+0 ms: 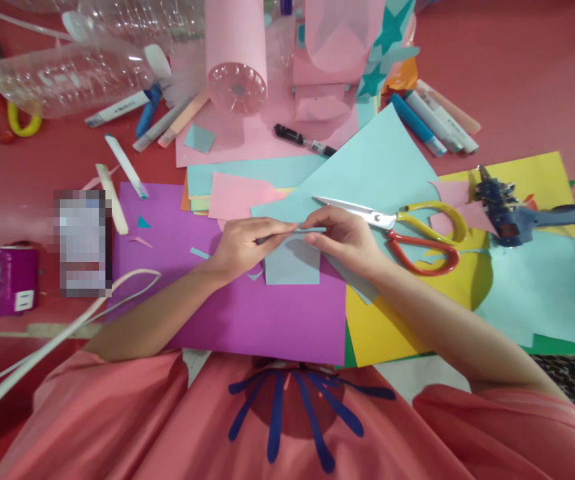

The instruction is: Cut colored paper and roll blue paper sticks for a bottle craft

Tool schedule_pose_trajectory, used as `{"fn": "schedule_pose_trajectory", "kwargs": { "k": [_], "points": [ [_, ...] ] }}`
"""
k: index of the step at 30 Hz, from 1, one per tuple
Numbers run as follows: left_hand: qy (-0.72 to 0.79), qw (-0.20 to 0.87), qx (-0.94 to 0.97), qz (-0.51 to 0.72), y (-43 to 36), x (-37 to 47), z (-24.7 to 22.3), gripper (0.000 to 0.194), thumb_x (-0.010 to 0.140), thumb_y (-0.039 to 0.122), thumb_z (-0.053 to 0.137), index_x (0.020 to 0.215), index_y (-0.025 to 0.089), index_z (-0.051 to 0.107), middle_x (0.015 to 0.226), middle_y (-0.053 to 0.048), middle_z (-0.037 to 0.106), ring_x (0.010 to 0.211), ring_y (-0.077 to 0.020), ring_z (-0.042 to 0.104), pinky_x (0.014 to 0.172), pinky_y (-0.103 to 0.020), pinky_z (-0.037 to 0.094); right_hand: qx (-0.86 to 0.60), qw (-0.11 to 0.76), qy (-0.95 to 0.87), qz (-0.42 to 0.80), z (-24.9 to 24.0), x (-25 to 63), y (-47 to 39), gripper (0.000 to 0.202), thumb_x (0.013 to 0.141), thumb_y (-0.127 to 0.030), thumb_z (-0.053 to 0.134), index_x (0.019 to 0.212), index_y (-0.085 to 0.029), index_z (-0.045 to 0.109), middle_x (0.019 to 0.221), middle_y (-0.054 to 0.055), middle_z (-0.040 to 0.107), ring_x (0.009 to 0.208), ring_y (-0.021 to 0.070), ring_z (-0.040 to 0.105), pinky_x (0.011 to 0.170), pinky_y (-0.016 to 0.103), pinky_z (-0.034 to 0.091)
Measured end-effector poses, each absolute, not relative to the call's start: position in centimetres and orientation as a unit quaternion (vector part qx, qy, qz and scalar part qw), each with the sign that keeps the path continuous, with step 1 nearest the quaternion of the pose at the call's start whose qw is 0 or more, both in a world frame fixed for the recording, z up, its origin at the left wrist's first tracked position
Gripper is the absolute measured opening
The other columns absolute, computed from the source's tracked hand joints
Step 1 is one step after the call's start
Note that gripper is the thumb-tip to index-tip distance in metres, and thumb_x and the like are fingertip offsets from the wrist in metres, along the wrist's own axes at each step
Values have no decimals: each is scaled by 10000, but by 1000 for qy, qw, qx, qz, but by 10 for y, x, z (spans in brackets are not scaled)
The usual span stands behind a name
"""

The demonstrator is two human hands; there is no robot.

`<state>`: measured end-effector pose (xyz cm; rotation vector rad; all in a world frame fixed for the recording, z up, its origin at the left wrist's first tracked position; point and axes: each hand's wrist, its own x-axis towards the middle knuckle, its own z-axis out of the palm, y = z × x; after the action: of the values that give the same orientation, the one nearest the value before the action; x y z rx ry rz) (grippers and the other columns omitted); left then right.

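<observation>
A light-blue piece of paper (pixel 292 261) is held by its upper edge between both hands, above a purple sheet (pixel 277 320). My left hand (pixel 252 245) pinches the edge from the left, fingers pressed together. From the right, my right hand (pixel 342 239) grips the same edge between thumb and curled fingers. The fingertips nearly meet, and they hide part of the fold or edge. Scissors (pixel 378 219) with yellow and red handles lie just right of my right hand, their blades partly behind it, on a large light-blue sheet (pixel 387 160).
A glue gun (pixel 517 213) lies at the right on a yellow sheet (pixel 542 173). Markers (pixel 432 123), a black pen (pixel 305 140), a pink-wrapped bottle (pixel 236 53) and clear bottles (pixel 72 73) are farther back. A phone (pixel 82 243), a purple power socket (pixel 7 280) and white cables are left.
</observation>
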<state>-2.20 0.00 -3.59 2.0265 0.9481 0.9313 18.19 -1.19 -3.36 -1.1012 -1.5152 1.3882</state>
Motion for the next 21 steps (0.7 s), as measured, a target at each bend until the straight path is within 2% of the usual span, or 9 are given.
{"fn": "schedule_pose_trajectory", "kwargs": {
  "k": [7,16,21],
  "points": [
    [360,314,810,339,-2,-22,-37,193,919,219,566,988,246,744,960,-16,786,832,-120,741,769,-206,577,-455,372,-620,519,-33,181,-11,158,830,-339,647,809,-185,671,795,33,700,724,147,639,636,284,514],
    [412,389,769,298,1,-20,-32,247,901,378,598,980,196,744,924,-33,784,772,-118,720,608,-157,514,-463,386,-614,509,-34,181,-13,138,808,-317,654,805,-183,684,796,34,711,727,150,645,625,283,519],
    [427,395,758,294,1,-19,-31,246,895,400,600,949,212,750,901,-33,783,758,-124,715,621,-178,518,-465,392,-632,480,-35,180,-14,81,792,-239,629,806,-196,695,815,24,730,719,150,649,639,288,538]
  ]
}}
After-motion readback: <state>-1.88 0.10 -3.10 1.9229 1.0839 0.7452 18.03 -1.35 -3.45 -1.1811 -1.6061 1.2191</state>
